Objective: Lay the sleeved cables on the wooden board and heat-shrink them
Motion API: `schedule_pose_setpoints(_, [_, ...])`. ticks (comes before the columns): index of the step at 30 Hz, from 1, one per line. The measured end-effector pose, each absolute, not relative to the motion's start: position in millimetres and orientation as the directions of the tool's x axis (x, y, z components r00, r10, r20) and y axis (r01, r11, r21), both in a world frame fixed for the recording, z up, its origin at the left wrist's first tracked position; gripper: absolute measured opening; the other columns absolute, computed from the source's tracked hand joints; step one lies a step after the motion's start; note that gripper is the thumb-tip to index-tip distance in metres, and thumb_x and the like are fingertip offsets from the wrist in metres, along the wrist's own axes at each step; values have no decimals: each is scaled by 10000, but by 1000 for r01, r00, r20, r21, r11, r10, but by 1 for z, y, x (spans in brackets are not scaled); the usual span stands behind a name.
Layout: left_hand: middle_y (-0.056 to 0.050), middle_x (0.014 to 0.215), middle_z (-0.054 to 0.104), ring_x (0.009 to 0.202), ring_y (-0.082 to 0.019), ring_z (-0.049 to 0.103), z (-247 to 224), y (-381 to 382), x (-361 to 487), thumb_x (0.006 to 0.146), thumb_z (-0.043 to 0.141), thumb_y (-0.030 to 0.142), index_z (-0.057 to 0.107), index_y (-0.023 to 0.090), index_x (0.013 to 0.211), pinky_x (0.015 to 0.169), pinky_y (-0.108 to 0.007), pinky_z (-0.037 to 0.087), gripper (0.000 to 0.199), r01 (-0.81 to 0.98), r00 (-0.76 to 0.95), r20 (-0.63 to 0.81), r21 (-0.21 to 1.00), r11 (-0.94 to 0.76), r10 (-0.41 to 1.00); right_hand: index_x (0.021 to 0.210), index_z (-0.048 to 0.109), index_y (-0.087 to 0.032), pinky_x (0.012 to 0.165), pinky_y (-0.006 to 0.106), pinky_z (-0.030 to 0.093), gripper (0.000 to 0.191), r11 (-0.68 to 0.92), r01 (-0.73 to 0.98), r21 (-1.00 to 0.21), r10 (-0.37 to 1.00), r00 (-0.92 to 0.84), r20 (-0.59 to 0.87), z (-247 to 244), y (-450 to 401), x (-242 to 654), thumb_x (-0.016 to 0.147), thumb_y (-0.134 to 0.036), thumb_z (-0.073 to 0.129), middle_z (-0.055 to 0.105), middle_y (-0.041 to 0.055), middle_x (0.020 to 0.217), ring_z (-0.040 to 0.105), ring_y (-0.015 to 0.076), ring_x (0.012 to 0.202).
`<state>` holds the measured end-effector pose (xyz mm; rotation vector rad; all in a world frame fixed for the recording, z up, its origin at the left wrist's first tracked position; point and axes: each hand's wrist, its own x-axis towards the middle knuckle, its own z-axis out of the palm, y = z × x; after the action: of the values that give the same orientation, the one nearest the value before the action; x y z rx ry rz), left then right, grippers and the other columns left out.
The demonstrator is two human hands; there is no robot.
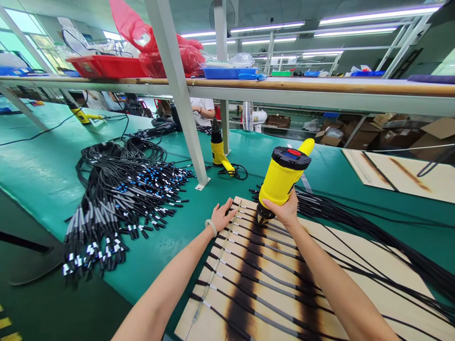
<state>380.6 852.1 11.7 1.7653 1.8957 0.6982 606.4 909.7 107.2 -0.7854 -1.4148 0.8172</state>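
My right hand (284,211) is shut around a yellow heat gun (280,177), its metal nozzle pointing down at the board. My left hand (222,215) lies with fingers spread on the top end of a scorched wooden board (209,312), touching the cables there. Several black cables with grey sleeves (270,279) lie side by side across the board, over dark burn stripes. A large bundle of black cables with blue markers (124,199) lies to the left on the green bench mat (192,194). A second yellow heat gun (217,147) stands beyond my hands.
A grey steel post (174,80) rises from the bench and carries a shelf (284,85) with a red tray (103,66) and a blue tray (227,72). A third heat gun (83,116) lies far left. A co-worker's arm (202,110) shows beyond the shelf, near cardboard boxes (355,135).
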Motion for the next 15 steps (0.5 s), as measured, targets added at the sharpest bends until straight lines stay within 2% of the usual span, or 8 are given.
schedule_pose_setpoints(15, [-26, 1488, 385, 1386, -181, 338, 14, 851, 382, 920, 325, 444, 223, 263, 1480, 1177, -482, 120, 598, 757, -78, 5, 651, 56, 997, 921, 471, -223, 689, 378, 554, 624, 522, 26, -853, 853, -41, 520, 113, 903, 601, 456, -430, 831, 669, 30, 852, 657, 226, 753])
